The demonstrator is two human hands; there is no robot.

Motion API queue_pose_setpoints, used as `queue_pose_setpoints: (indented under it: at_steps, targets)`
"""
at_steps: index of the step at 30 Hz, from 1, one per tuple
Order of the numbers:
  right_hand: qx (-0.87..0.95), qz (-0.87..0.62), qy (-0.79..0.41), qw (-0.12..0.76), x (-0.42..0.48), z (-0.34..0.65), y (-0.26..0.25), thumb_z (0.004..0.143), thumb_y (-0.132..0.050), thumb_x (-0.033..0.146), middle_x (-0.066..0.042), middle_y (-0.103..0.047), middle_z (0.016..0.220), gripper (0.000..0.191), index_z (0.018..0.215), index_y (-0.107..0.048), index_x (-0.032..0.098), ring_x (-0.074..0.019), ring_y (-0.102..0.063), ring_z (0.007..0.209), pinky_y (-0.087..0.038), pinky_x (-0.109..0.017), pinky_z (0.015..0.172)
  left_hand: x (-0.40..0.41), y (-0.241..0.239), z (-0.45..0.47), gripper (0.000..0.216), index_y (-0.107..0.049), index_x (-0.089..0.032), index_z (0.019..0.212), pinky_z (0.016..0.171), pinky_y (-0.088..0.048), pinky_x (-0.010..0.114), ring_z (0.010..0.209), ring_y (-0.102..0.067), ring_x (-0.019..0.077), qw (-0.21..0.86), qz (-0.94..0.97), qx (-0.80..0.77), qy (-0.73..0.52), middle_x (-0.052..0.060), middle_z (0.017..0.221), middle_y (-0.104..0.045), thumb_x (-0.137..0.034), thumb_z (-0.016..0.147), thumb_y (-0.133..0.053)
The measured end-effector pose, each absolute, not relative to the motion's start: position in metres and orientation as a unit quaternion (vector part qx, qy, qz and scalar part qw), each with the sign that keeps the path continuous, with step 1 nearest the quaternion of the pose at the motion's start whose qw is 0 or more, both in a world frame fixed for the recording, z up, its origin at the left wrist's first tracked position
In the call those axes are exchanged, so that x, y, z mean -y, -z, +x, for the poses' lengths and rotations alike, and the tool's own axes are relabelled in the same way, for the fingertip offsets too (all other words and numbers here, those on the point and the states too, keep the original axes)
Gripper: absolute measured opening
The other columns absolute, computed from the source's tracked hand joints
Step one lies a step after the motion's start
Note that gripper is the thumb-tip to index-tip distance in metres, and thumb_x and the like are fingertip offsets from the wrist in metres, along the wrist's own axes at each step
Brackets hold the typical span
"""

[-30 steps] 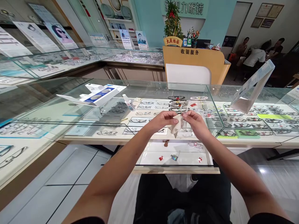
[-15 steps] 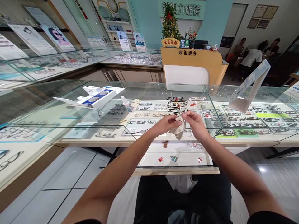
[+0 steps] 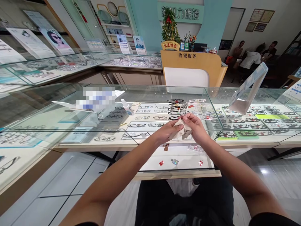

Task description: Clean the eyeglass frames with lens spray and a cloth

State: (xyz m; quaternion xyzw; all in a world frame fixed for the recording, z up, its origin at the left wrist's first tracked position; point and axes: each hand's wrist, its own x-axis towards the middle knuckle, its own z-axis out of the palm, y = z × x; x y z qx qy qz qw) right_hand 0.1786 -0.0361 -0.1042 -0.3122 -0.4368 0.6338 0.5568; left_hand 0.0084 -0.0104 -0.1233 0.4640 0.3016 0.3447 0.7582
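A cream cloth (image 3: 176, 134) is gripped above the near edge of a glass display bench (image 3: 94, 145), pinched by the fingertips of the left hand (image 3: 167, 130) and right hand (image 3: 194, 125); a lens-like piece (image 3: 188, 132) beside it is largely hidden. Red tags (image 3: 161, 163), a silver tag (image 3: 174, 162) and a brown charm (image 3: 166, 147) are contained in the white drawer (image 3: 188, 163) below. Rows of eyeglasses (image 3: 136, 125) are displayed inside the bench.

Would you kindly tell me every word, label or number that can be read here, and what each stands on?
"力眼镜": end of the teal wall sign; the plant partly covers its beginning.
"收银服务": wooden counter.
"大展鸿图", it appears: planter plaque.
Too small or blurred: spray bottle, posters, tent-shaped stand, wall frames.
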Motion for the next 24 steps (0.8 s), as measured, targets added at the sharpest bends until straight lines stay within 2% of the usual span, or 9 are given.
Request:
queue_pose_setpoints:
  at_steps: [5,9,12,16,18,21,24]
  targets:
    - [0.438,-0.303,-0.643,0.550,0.036,0.177,0.106,0.066,-0.101,0.063,-0.001,-0.082,0.104,0.053,0.082,-0.067,0.025,-0.0140,-0.068,0.075,-0.056,-0.027,0.060,0.012,0.126,0.011,0.064,-0.077,-0.014,0.101,0.077,-0.052,0.029,0.075,-0.069,0.0155,0.748,0.473,-0.296,-0.360,0.001,0.081,-0.074,-0.040,0.053,-0.110]
    - [0.437,-0.296,-0.641,0.558,0.035,0.173,0.110,0.065,-0.100,0.065,-0.001,-0.082,0.100,0.057,0.082,-0.062,0.026,-0.0159,-0.070,0.082,-0.057,-0.028,0.069,0.014,0.127,0.015,0.069,-0.075,-0.015,0.108,0.081,-0.051,0.029,0.087,-0.071,0.0184,0.708,0.489,-0.312,-0.402,0.001,0.089,-0.076,-0.040,0.053,-0.108]
    - [0.456,-0.302,-0.617,0.565,0.037,0.170,0.111,0.063,-0.103,0.057,0.000,-0.081,0.103,0.058,0.084,-0.058,0.027,-0.0164,-0.070,0.090,-0.056,-0.028,0.076,0.014,0.128,0.018,0.073,-0.073,-0.017,0.110,0.074,-0.049,0.027,0.078,-0.066,0.0155,0.665,0.507,-0.350,-0.423,-0.003,0.085,-0.072,-0.041,0.050,-0.106]
    - [0.497,-0.321,-0.589,0.550,0.041,0.166,0.112,0.059,-0.106,0.041,0.000,-0.079,0.114,0.062,0.087,-0.053,0.028,-0.0171,-0.069,0.095,-0.057,-0.031,0.083,0.017,0.128,0.021,0.060,-0.071,-0.017,0.099,0.059,-0.038,0.025,0.061,-0.050,0.0102,0.616,0.542,-0.378,-0.429,-0.005,0.072,-0.064,-0.045,0.054,-0.101]
    - [0.502,-0.333,-0.578,0.550,0.042,0.165,0.113,0.063,-0.103,0.042,-0.001,-0.078,0.117,0.059,0.087,-0.051,0.028,-0.0172,-0.068,0.095,-0.057,-0.031,0.080,0.020,0.127,0.022,0.061,-0.071,-0.016,0.103,0.059,-0.040,0.026,0.061,-0.051,0.0107,0.610,0.542,-0.391,-0.426,-0.003,0.076,-0.068,-0.043,0.056,-0.100]
    - [0.508,-0.341,-0.566,0.553,0.041,0.166,0.114,0.071,-0.098,0.046,-0.003,-0.078,0.118,0.051,0.086,-0.052,0.027,-0.0173,-0.067,0.093,-0.055,-0.030,0.074,0.023,0.124,0.022,0.074,-0.070,-0.016,0.118,0.071,-0.050,0.028,0.076,-0.065,0.0164,0.613,0.529,-0.405,-0.426,0.001,0.092,-0.076,-0.037,0.055,-0.101]
    - [0.499,-0.337,-0.574,0.555,0.039,0.168,0.112,0.073,-0.095,0.046,-0.001,-0.078,0.108,0.047,0.085,-0.054,0.027,-0.0138,-0.060,0.077,-0.049,-0.027,0.061,0.023,0.123,0.019,0.077,-0.070,-0.016,0.124,0.080,-0.053,0.030,0.088,-0.070,0.0197,0.628,0.532,-0.388,-0.414,0.002,0.096,-0.076,-0.039,0.058,-0.102]
